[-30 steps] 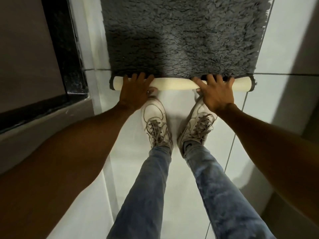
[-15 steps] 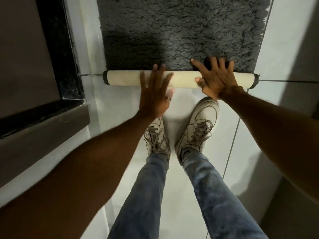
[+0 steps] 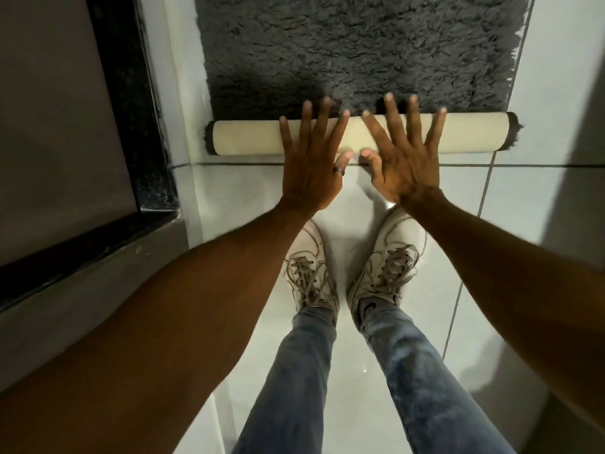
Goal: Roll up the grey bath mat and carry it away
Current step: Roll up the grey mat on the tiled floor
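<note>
Since half a second ago my left hand [image 3: 311,165] has drawn beside the right hand [image 3: 404,158]; both lie flat, fingers spread, gripping nothing, on the grey bath mat [image 3: 357,54]'s cream roll [image 3: 245,139] at centre frame. Soft, light pile; I would clasp the roll's ends.

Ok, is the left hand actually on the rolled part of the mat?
Touching. The head view shows the left hand spread flat across the cream roll of the bath mat.
</note>
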Available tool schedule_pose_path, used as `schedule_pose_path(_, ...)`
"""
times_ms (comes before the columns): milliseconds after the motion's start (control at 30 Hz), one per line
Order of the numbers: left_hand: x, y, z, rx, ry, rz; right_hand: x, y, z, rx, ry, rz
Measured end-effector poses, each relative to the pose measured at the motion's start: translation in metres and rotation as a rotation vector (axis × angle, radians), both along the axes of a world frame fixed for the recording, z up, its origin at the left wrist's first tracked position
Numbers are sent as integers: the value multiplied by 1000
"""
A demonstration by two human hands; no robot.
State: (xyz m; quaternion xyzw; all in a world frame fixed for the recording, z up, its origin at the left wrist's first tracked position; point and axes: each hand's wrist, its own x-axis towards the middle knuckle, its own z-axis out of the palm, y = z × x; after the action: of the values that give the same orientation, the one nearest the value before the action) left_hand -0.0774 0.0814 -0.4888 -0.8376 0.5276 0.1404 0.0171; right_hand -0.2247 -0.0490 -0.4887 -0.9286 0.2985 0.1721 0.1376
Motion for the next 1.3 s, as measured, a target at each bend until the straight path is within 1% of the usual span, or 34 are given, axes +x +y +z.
schedule_pose_path(67,6,-2,-1,3,0,-17,11,-18,2,3,-14,8)
schedule_pose_path(167,26,-29,-9,-8,1,-14,20,-27,7,-31,-25,3)
schedule_pose_path(233,42,-44,-13,-10,4,-25,23,-29,7,-30,-35,60)
schedule_pose_path(300,51,-54,-14,-2,1,-34,28,-39,3,-4,-3,81)
schedule_pose_path(367,52,-58,-14,-10,0,-2,35,-49,4,25,44,55)
schedule_pose_path(467,50,-58,-10,-61,5,68,46,-57,12,31,60,51)
schedule_pose_path(533,42,-50,-6,-85,5,72,46,-58,18,30,51,53)
schedule_pose_path(633,30,-36,2,-41,11,51,38,-51,25,80,61,49)
schedule_pose_path(733,16,-17,10,21,75,13,18,-36,31,157,131,53)
schedule_pose_path(833,-15,18,22,16,138,3,-1,-27,38,271,254,93)
schedule_pose_path(967,-53,46,26,98,90,11,1,-35,38,419,414,146)
schedule_pose_path(1033,-56,37,17,102,53,57,1,-35,40,374,382,134)
schedule_pose_path(1100,-50,25,9,88,31,73,-8,-26,43,214,196,109)
schedule_pose_path(1167,-38,9,5,46,34,76,-23,-7,42,80,7,33)
schedule_pose_path(1200,-29,0,6,14,54,75,-29,1,41,58,-10,3)
schedule_pose_path(1300,-9,-10,8,-84,95,21,-31,13,33,71,68,-33)
